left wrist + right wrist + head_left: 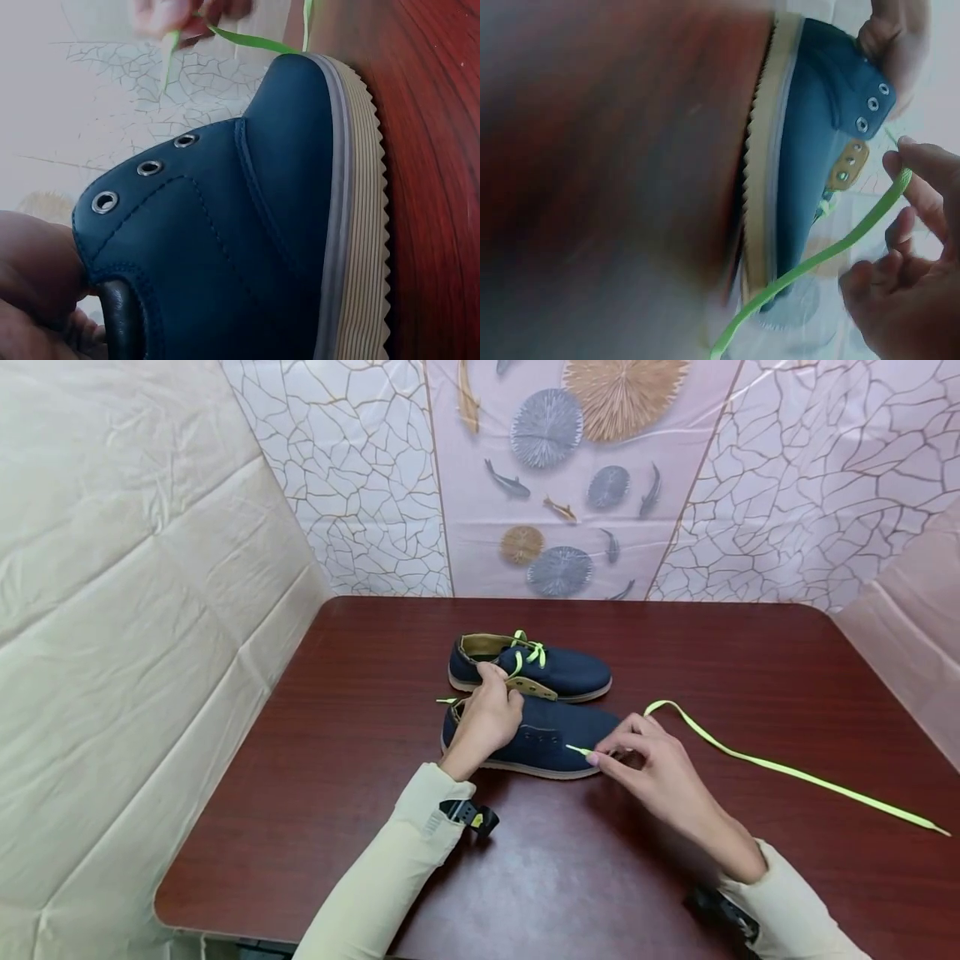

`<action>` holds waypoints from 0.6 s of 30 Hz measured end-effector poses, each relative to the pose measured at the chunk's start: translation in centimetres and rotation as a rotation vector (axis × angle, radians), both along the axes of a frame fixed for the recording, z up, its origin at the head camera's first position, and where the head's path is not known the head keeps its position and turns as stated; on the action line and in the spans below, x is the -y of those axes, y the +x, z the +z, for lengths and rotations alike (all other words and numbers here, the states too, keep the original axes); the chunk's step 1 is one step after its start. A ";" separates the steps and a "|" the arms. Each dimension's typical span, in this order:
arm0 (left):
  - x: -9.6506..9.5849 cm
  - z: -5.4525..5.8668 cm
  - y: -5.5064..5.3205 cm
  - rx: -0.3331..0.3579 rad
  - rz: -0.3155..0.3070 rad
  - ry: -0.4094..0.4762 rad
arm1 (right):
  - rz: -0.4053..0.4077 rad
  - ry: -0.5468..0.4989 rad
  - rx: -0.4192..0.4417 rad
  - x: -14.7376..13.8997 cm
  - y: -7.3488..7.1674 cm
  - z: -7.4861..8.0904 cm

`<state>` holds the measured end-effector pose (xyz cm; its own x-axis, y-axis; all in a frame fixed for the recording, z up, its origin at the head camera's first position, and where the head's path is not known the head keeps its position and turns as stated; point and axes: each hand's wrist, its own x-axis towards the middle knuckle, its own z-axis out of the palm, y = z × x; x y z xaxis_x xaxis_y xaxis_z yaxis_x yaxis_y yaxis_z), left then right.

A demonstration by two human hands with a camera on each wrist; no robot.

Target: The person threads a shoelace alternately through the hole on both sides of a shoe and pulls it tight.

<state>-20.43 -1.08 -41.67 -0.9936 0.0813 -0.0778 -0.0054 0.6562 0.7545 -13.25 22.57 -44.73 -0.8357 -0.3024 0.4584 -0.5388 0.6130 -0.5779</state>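
Note:
A dark blue near shoe (555, 735) with bare metal eyelets (149, 168) stands on the table, toe to the right. My left hand (489, 718) grips its upper by the foot opening; the fingertips on the inner side are hidden in the head view. Between thumb and forefinger, my right hand (660, 768) pinches a neon-yellow shoelace (855, 232) near its tip, over the shoe's front. The tip points toward the eyelets, apart from them. Behind stands the matching far shoe (577, 672), partly laced in the same yellow.
The lace's long tail (795, 771) trails rightward over the brown table (315, 793). A short lace end (446, 700) pokes out left of the near shoe's heel. Patterned cloth (375, 468) hangs behind the table, and pale cloth (135, 610) lines the left side.

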 end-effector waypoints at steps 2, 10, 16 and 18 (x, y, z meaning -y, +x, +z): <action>0.0 0.0 0.0 -0.018 -0.004 -0.014 | -0.003 0.006 0.001 0.8 -0.5 0.2; 0.1 -0.4 0.5 -0.222 -0.035 -0.161 | 0.002 -0.252 0.306 1.6 -1.9 0.6; 1.9 -0.1 0.3 -0.202 -0.189 -0.075 | 0.076 -0.454 0.497 1.7 -2.4 -0.3; 2.6 0.1 0.0 -0.115 -0.258 -0.041 | 0.071 -0.473 0.505 1.9 -2.6 -0.6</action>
<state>-20.38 -3.69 -41.58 -0.9429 0.3321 0.0256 0.2500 0.6549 0.7132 -15.81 20.65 -45.38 -0.9668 -0.2281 0.1151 -0.1636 0.2069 -0.9646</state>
